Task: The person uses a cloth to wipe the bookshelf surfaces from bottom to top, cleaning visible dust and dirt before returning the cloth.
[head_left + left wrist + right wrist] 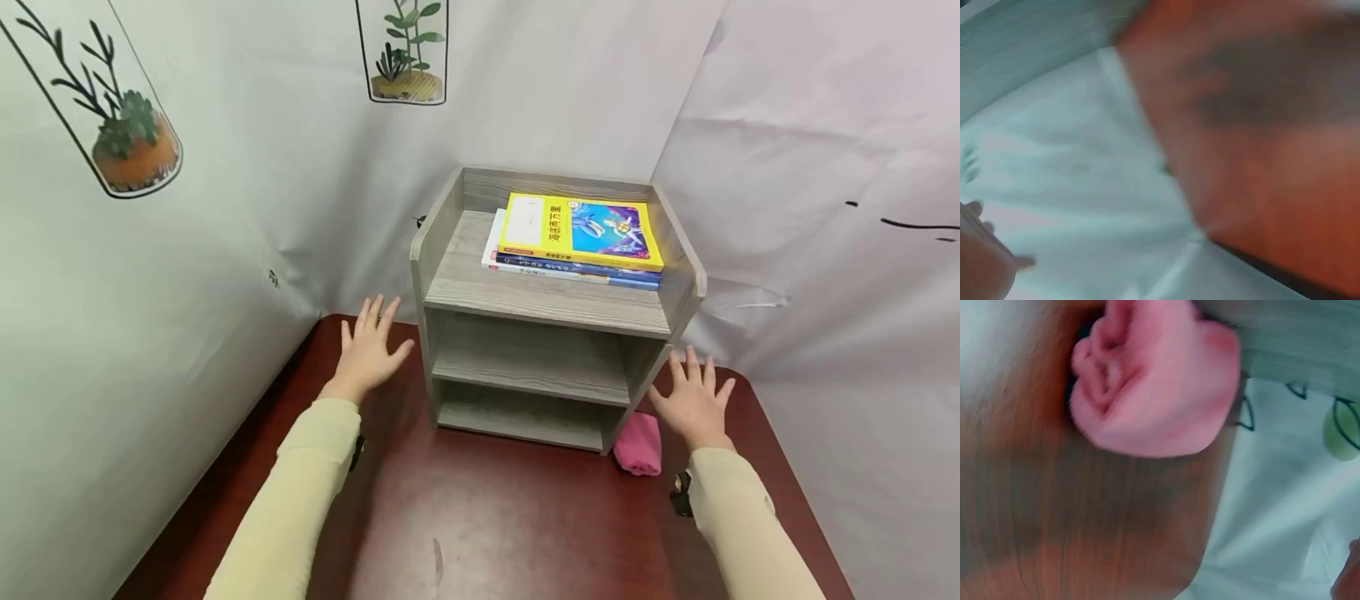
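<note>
A small grey wood-grain shelf (532,360) stands toward the back of the table, its two lower compartments bare. On its top level lies a stack of books, the uppermost a yellow book (555,229) with a blue sea picture. My left hand (366,354) is held out with fingers spread, left of the shelf and holding nothing. On the other side my right hand (693,404), fingers also spread, is near the shelf's right wall. Between that hand and the shelf's foot sits a folded pink cloth (638,445), seen large in the right wrist view.
The dark red-brown table (487,525) extends in front of the shelf. White sheet walls (840,275) enclose it at the back and both sides, with printed plant jars on them. Black wrist devices (681,493) sit below each hand.
</note>
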A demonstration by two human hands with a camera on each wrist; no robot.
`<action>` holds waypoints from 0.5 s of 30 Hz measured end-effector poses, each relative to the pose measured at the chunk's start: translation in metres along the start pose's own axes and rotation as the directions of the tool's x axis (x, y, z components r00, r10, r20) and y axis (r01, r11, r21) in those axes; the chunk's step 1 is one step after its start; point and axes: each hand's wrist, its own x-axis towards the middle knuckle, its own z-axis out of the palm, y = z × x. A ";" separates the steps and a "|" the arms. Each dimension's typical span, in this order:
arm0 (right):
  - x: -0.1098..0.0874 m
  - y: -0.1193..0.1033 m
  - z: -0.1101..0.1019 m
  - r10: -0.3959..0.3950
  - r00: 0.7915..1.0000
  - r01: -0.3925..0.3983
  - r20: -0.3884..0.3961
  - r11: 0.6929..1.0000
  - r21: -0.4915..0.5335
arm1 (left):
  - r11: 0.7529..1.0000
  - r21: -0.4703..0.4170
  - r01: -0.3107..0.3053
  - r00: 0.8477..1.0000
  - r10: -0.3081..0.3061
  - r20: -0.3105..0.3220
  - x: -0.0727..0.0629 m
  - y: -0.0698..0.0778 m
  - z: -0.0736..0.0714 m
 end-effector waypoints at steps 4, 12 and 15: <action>-0.007 -0.007 -0.001 0.045 0.998 -0.042 -0.033 0.997 0.069 | 0.912 -0.405 -0.069 0.995 0.033 -0.094 0.011 0.028 -0.039; -0.026 -0.017 0.027 0.144 0.990 -0.142 0.007 0.967 0.213 | 0.486 -0.813 -0.320 0.944 0.089 -0.319 0.033 0.101 -0.106; -0.036 -0.020 0.042 0.187 0.982 -0.191 0.041 0.951 0.244 | 0.540 -0.784 -0.308 0.951 0.145 -0.274 0.035 0.117 -0.113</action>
